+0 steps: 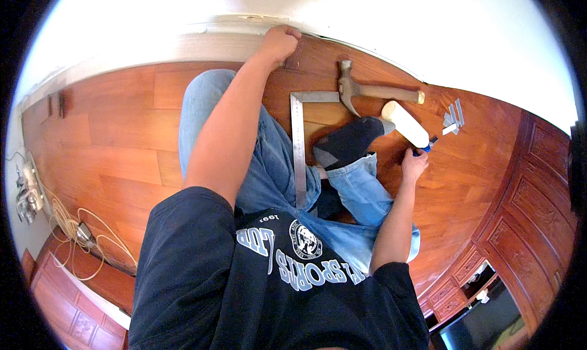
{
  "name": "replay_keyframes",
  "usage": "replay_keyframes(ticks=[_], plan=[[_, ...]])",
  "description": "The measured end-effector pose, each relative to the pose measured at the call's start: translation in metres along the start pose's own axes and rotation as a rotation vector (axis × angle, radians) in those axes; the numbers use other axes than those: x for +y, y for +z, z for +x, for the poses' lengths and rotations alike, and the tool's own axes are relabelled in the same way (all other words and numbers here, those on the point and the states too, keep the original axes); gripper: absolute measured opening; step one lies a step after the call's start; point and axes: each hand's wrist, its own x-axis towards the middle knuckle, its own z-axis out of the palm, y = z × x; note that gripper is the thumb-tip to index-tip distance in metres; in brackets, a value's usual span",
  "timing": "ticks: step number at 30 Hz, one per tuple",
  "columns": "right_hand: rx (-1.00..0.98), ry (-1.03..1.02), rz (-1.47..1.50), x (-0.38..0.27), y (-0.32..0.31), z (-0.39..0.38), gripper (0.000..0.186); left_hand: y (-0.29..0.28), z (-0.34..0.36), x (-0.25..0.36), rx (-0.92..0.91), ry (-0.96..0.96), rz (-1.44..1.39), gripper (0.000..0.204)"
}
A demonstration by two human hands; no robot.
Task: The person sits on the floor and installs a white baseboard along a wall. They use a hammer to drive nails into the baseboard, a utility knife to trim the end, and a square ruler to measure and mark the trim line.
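My left hand (281, 46) reaches to the foot of the white wall, its fingers curled in by the end of a pale baseboard strip (217, 46). Whatever those fingers may hold is hidden. Over on the right, my right hand (416, 160) is closed on the blue end of a white bottle (406, 124), which lies slanted over the floor beside my dark sock (351, 143). A claw hammer (385, 92) with a wooden handle rests on the floor between my hands. Nearer to me, a metal carpenter's square (298, 136) lies partly along my jeans.
Several thin grey metal strips (454, 116) lie right of the bottle. Reddish wood planks (116, 139) cover the floor. Carved wooden cabinets (520, 209) stand on the right. At far left are a coiled yellowish cord (79, 246) and a metallic tool (28, 191).
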Motion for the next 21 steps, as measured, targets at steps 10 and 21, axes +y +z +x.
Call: replay_keyframes(ticks=[10, 21], plan=[[0.055, 0.058, 0.093, 0.018, 0.007, 0.009, 0.043, -0.004, 0.015, -0.011, -0.024, -0.148, -0.244, 0.032], [0.058, 0.337, 0.071, 0.035, 0.008, 0.009, 0.090, 0.015, 0.019, -0.003, 0.094, -0.270, -0.654, 0.016]])
